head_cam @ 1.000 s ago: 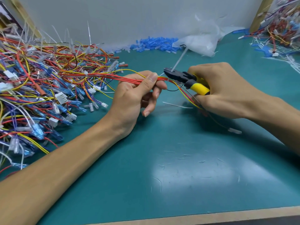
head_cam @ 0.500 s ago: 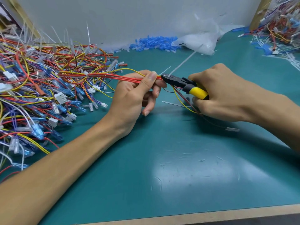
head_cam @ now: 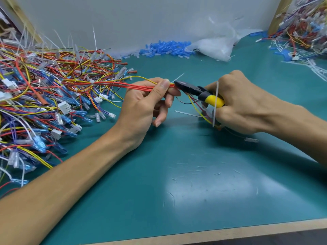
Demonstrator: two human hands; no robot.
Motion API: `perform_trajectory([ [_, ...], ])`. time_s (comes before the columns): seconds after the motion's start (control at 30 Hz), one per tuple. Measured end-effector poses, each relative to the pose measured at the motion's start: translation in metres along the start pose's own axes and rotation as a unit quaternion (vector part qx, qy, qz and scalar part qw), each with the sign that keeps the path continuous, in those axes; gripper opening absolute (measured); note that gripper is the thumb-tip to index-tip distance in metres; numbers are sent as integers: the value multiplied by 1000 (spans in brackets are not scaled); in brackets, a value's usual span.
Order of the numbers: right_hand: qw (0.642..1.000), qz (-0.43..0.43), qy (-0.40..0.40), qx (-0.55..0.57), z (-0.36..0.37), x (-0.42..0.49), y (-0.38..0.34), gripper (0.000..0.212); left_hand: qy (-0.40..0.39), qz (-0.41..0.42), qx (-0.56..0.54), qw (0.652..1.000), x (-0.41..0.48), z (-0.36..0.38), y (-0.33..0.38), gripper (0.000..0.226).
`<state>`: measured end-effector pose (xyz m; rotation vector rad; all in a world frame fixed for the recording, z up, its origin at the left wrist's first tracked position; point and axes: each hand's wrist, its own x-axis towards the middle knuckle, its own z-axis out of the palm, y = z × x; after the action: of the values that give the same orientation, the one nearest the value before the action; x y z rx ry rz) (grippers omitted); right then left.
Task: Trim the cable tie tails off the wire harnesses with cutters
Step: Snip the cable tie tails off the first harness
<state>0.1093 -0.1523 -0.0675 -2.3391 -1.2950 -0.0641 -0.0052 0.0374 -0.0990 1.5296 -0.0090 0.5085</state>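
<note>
Left hand (head_cam: 141,105) closed around a red and yellow harness (head_cam: 123,85), thumb pressed along the top, wires pinched just short of the cutters (head_cam: 196,91). Harness held above the green counter (head_cam: 194,174), running left from the grip into the big tangled pile (head_cam: 39,96) of wires and connectors that fills the left side. Right hand (head_cam: 247,103) wrapped tight around the yellow handles, cutter tips pointing left and meeting the harness right beside the left thumb. Jaws look closed or nearly so, at the base of a thin white tie tail (head_cam: 178,77) slanting up and to the right from the bundle. A second white strip (head_cam: 215,103) standing almost upright in front of the right hand, across the handles; attachment unclear. Loose harness ends in yellow, red and black drooping under the cutters toward the counter. A cut white tail (head_cam: 187,114) lying flat on the counter between the hands. Blue terminals (head_cam: 166,49) heaped along the back wall, a crumpled clear bag (head_cam: 217,46) just to their right. Another wire pile (head_cam: 304,30) at far right, with white offcuts scattered in front. Pale wooden edge (head_cam: 230,230) along the counter's near side.
</note>
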Motion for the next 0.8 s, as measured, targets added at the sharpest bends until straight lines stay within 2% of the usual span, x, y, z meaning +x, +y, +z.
perform_trajectory([
  [0.13,994,57,47,81,-5,7,10,20,15,-15,-27,999,1,-1,2,34],
  [0.23,993,68,88,43,-8,13,22,16,27,-28,-33,999,1,-1,5,34],
  [0.37,990,89,100,31,-8,15,30,13,43,-63,-52,996,0,0,9,35],
  [0.53,969,120,119,181,-12,15,24,10,47,-69,-90,992,0,-4,13,34],
  [0.63,974,98,136,149,-15,13,22,12,21,-55,-90,994,-1,-3,14,33],
  [0.7,969,108,124,182,-16,13,21,13,-6,-55,-72,996,-2,-1,15,27],
  [0.8,958,101,137,229,-18,11,19,10,-101,-25,-20,994,-9,0,18,18],
])
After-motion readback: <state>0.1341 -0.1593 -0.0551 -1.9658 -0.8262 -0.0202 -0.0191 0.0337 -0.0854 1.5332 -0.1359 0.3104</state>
